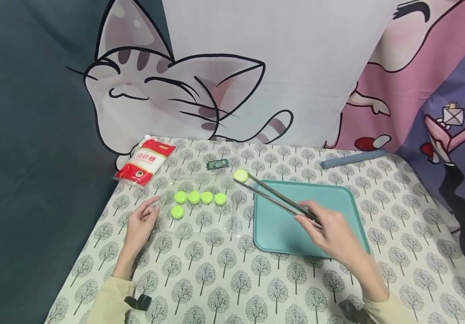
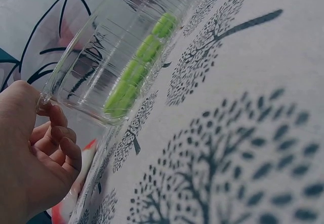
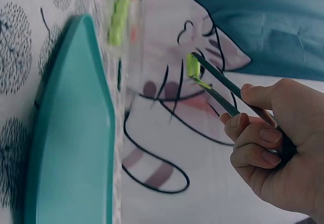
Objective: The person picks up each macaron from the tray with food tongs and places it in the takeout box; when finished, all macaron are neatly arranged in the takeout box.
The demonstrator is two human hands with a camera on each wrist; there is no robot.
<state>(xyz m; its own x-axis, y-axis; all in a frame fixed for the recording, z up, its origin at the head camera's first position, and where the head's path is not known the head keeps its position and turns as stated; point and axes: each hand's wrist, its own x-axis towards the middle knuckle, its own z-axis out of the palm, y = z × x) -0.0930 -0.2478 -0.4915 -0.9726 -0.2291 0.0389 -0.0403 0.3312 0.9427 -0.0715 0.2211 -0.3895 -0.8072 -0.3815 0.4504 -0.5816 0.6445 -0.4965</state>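
Observation:
My right hand [image 1: 331, 231] grips a pair of metal tongs [image 1: 274, 198], and the tips pinch a round green macaron [image 1: 241, 175]. In the right wrist view that macaron [image 3: 193, 65] is held up off the table. At the left, the thumb and forefinger of my left hand [image 1: 141, 223] pinch the edge of a clear plastic container [image 1: 200, 233]. The left wrist view shows my left hand [image 2: 43, 155] at the container's rim [image 2: 50, 90]. Inside stand several green macarons [image 1: 193, 197], most in a row along the back, with one macaron [image 1: 177, 212] in front.
Right of the container lies a teal tray [image 1: 285, 234]. The container's clear lid [image 1: 189, 168] spreads behind, with a small green label [image 1: 218, 164]. A red-and-white sugar bag [image 1: 146, 162] sits back left, a blue-grey rod [image 1: 353, 159] back right. Tree-print cloth covers the table.

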